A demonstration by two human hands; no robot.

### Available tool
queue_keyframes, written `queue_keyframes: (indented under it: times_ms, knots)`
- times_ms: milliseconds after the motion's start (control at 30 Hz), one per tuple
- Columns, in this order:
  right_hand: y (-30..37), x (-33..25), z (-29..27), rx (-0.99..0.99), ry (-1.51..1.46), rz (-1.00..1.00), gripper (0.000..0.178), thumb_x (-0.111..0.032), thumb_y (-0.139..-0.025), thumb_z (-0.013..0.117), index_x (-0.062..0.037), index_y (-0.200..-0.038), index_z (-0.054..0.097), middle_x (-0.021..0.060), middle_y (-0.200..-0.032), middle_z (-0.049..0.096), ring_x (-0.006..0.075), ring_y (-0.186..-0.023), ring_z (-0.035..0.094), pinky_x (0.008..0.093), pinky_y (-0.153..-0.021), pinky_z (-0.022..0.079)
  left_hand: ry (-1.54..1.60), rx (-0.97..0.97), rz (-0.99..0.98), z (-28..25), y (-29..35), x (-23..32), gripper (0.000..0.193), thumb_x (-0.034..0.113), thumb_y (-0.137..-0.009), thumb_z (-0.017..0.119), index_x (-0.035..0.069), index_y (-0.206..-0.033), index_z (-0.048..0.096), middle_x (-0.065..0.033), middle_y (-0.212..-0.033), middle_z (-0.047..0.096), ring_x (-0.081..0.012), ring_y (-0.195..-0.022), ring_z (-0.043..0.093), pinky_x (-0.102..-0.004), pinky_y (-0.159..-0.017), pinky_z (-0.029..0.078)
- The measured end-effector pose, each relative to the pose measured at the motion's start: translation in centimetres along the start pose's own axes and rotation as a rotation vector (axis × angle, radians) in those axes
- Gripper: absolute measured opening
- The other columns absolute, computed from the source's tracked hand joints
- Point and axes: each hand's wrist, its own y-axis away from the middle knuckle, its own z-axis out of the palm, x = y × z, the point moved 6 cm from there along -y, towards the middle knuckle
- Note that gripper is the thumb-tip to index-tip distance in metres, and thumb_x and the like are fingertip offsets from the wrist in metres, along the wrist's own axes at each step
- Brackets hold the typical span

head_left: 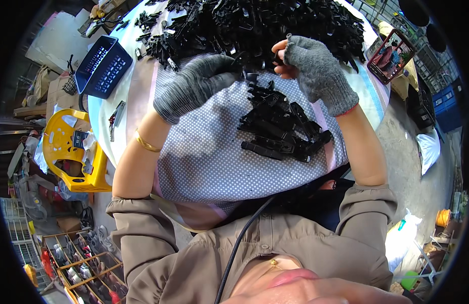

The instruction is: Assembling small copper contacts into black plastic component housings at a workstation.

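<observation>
My left hand [198,83], in a striped grey glove, is closed at the lower edge of a large heap of black plastic parts [219,30]. Its fingertips blend into dark pieces, so what they hold cannot be made out. Across from it, my right hand [318,73] wears a grey fingerless glove. The bare fingertips pinch a small black plastic part [277,58]. Nearer to me, between my forearms, a smaller pile of black plastic parts [282,124] lies on the dotted grey-white cloth [204,172].
A dark blue perforated basket [104,66] stands at the table's left, above a small cutter-like tool [116,119]. A yellow plastic stool [100,167] is beside the table. At the right edge a phone [391,55] is propped up. A dark cable [239,243] crosses my front.
</observation>
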Motion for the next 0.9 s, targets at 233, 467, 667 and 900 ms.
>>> queue_keyframes:
  times_ms: [233, 467, 667, 900]
  knots:
    - [-0.1, 1.5, 1.1, -0.029, -0.203, 0.067, 0.023, -0.019, -0.084, 0.057, -0.0012, -0.1, 0.059, 0.0093, -0.082, 0.061, 0.016, -0.074, 0.062, 0.027, -0.066, 0.053, 0.24, -0.013, -0.106, 2.5, 0.9, -0.2, 0.036, 0.023, -0.084, 0.059, -0.001, -0.11, 0.055, -0.0009, -0.076, 0.058, -0.0068, -0.068, 0.051, -0.0213, -0.063, 0.045]
    - [0.8, 0.6, 1.7, -0.042, -0.27, 0.115, 0.014, -0.015, -0.085, 0.054, -0.0034, -0.088, 0.061, 0.0049, -0.079, 0.063, 0.0124, -0.073, 0.064, 0.0234, -0.063, 0.053, 0.179, 0.039, -0.134, 2.3, 0.7, -0.1, 0.034, 0.024, -0.087, 0.056, 0.0, -0.111, 0.056, -0.0009, -0.071, 0.055, -0.0068, -0.067, 0.05, -0.0216, -0.061, 0.044]
    - [1.3, -0.2, 2.1, -0.019, 0.128, -0.2, 0.019, -0.017, -0.084, 0.058, 0.0003, -0.092, 0.061, 0.0083, -0.08, 0.061, 0.0122, -0.064, 0.061, 0.0237, -0.059, 0.054, 0.334, 0.06, -0.176, 2.4, 0.8, 0.4, 0.032, 0.024, -0.087, 0.056, 0.0, -0.108, 0.057, -0.0026, -0.072, 0.058, -0.0085, -0.065, 0.051, -0.0222, -0.06, 0.044]
    - [1.0, -0.7, 1.2, 0.026, 0.32, -0.413, 0.018, -0.016, -0.085, 0.054, -0.0014, -0.094, 0.06, 0.0067, -0.079, 0.063, 0.0124, -0.07, 0.064, 0.0228, -0.062, 0.054, 0.099, 0.22, 0.014, 2.2, 1.0, 1.7, 0.026, 0.016, -0.088, 0.054, 0.001, -0.108, 0.057, -0.0071, -0.077, 0.062, -0.0115, -0.067, 0.055, -0.0242, -0.062, 0.046]
